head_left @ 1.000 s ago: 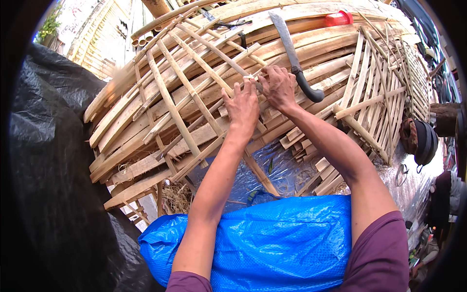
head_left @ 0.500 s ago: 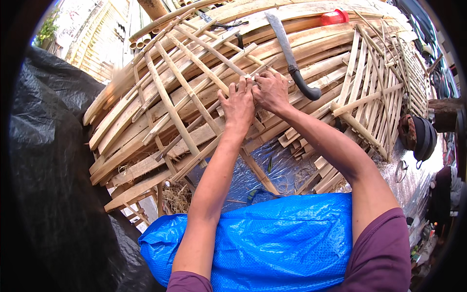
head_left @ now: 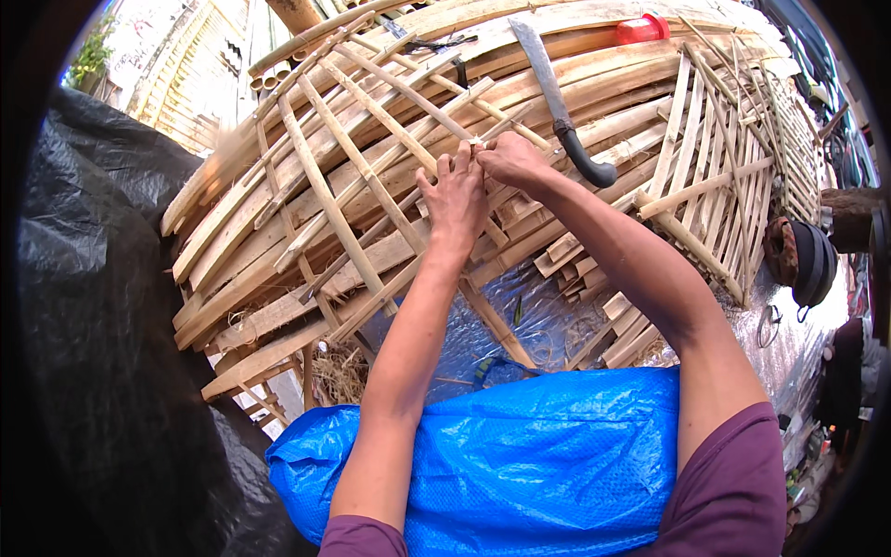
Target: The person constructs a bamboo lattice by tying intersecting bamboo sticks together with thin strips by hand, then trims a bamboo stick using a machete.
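Note:
A lattice frame of split bamboo slats (head_left: 353, 195) lies across a pile of bamboo strips in front of me. My left hand (head_left: 455, 200) rests flat on the lattice where two slats cross. My right hand (head_left: 510, 162) pinches a thin pale tie (head_left: 478, 142) at that same crossing, its fingers closed on it. The two hands touch each other at the fingertips. A long curved blade with a black handle (head_left: 561, 102) lies on the bamboo just beyond my right hand.
A blue woven plastic sheet (head_left: 520, 455) covers my lap. Black plastic sheeting (head_left: 102, 325) rises at the left. A finished lattice panel (head_left: 724, 176) leans at the right, with a red container (head_left: 642, 28) at the top and a dark cap (head_left: 807, 265) beside it.
Both hands have stayed at the same slat crossing; my right hand's fingers have drawn closer around the tie. The view has shifted slightly.

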`<state>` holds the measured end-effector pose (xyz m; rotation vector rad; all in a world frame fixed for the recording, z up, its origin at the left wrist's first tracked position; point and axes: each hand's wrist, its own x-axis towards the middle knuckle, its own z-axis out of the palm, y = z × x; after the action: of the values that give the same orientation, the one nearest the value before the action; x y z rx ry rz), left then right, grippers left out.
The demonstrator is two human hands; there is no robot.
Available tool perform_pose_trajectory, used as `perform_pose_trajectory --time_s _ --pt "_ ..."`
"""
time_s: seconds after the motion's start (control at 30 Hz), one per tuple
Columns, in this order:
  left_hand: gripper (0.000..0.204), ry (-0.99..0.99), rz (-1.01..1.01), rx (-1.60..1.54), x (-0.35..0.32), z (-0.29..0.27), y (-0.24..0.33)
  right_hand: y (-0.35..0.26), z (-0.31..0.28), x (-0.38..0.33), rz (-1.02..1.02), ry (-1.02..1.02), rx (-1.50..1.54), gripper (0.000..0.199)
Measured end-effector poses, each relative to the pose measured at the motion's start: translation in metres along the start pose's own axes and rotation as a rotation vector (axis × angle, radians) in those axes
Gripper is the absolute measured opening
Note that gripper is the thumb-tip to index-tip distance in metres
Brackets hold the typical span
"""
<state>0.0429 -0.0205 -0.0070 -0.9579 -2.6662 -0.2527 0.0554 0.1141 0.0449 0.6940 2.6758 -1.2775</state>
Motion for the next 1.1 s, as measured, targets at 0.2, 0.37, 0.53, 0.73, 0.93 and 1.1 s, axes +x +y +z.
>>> perform_pose_trajectory --time_s 0.2,0.37,0.53,0.73,0.93,1.1 --pt "0.060 0.004 -0.019 -0.034 -0.003 -0.003 0.000 -0.005 -0.011 0.017 0.240 -0.219 0.404 0.017" --pt "0.064 -0.001 -0.016 -0.018 -0.003 -0.002 0.000 -0.008 -0.016 0.023 0.326 -0.199 0.610 0.015" --pt "0.064 -0.058 -0.029 -0.035 -0.001 -0.006 0.001 -0.005 -0.017 0.020 0.328 -0.193 0.674 0.020" --pt "0.064 -0.052 -0.020 -0.060 -0.001 -0.006 0.003 -0.001 -0.018 0.027 0.337 -0.171 0.563 0.021" --pt "0.068 -0.028 -0.010 0.009 -0.001 -0.004 0.001 0.003 -0.014 0.031 0.312 -0.161 0.587 0.021" --pt "0.065 -0.058 -0.033 -0.095 0.000 -0.009 0.000 0.010 -0.015 0.037 0.193 -0.105 0.372 0.028"
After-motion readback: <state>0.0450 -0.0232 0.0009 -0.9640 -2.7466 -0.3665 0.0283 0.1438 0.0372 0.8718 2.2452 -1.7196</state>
